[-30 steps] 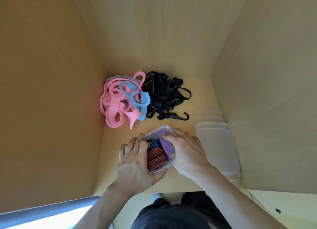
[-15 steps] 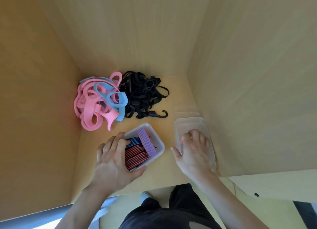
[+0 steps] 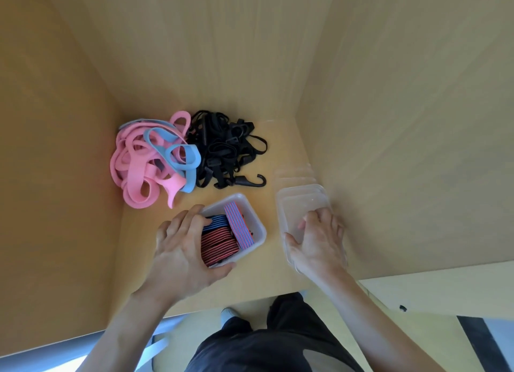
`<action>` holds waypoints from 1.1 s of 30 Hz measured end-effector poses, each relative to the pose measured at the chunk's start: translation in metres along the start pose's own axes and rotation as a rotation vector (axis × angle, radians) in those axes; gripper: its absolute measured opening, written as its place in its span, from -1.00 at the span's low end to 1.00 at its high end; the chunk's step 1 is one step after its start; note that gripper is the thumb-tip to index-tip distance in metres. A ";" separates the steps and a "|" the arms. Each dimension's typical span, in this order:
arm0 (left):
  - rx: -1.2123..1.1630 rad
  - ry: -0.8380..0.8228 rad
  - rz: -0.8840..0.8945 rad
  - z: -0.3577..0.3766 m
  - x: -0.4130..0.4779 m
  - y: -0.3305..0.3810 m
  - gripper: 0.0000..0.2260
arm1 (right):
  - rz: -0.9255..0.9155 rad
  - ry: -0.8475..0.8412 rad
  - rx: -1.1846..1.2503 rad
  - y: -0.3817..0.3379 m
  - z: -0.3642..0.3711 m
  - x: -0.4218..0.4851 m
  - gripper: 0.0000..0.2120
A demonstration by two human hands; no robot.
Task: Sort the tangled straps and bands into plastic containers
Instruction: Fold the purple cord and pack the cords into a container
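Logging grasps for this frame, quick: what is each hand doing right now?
Left hand: closed, holding the container of striped bands by its rim.
Right hand: closed on the stack of empty containers.

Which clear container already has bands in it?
The clear plastic container held by the left hand, packed with red and blue striped bands; the stack of clear containers under the right hand holds none.
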State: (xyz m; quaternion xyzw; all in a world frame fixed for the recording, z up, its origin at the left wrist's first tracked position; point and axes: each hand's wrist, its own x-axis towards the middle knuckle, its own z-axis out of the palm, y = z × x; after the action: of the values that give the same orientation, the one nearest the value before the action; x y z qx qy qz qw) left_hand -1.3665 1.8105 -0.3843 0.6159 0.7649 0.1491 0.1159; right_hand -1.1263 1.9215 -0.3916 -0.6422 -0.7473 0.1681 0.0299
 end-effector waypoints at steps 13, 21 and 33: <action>-0.071 -0.173 -0.028 -0.014 0.014 0.013 0.02 | -0.129 0.243 -0.250 -0.022 -0.024 -0.003 -0.83; -0.374 0.264 0.148 -0.053 0.035 0.043 -0.36 | -0.504 0.419 -0.007 -0.030 -0.093 -0.021 -0.96; -0.694 0.320 -0.143 -0.053 -0.005 0.033 -0.87 | -0.517 0.251 0.487 -0.052 -0.095 -0.011 -0.81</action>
State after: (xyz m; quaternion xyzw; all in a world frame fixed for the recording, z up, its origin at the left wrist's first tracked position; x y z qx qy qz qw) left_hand -1.3552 1.8080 -0.3226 0.4542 0.7183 0.4847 0.2068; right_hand -1.1491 1.9248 -0.2849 -0.4220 -0.8135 0.2477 0.3143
